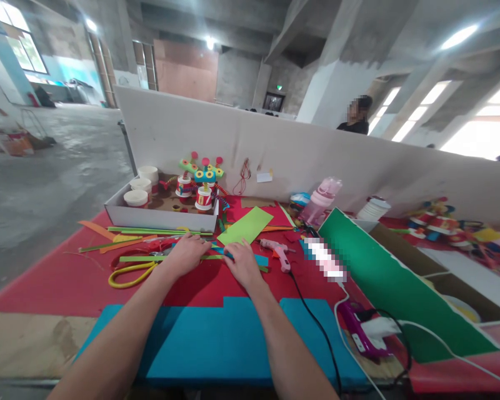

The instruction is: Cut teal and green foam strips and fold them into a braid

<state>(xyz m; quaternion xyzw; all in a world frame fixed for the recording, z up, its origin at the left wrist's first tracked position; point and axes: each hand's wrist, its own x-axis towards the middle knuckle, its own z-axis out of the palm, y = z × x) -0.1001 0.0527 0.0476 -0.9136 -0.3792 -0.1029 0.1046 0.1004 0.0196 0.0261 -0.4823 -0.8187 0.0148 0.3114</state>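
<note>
A narrow blue paper strip (222, 250) runs between my two hands above the red table covering. My left hand (188, 256) has its fingers bent down at the strip's left end, the fingertips partly hidden. With fingers closed, my right hand (244, 263) pinches its right end. Just beyond lies a sheet of light green paper (246, 225), very near the right fingertips. Green paper strips (141, 259) pass under or beside the left hand. To its left lie yellow-handled scissors (129, 276). A pink glue gun (281, 256) rests right of my right hand.
A white box (162, 218) holds paper cups (136, 198) and cup figures with spring arms (204, 194). Blue sheets (191, 339) cover the front edge. At right are a green panel (383, 283), a purple power strip (364, 332), cables and a pink bottle (323, 200). A person (356, 119) is behind the partition.
</note>
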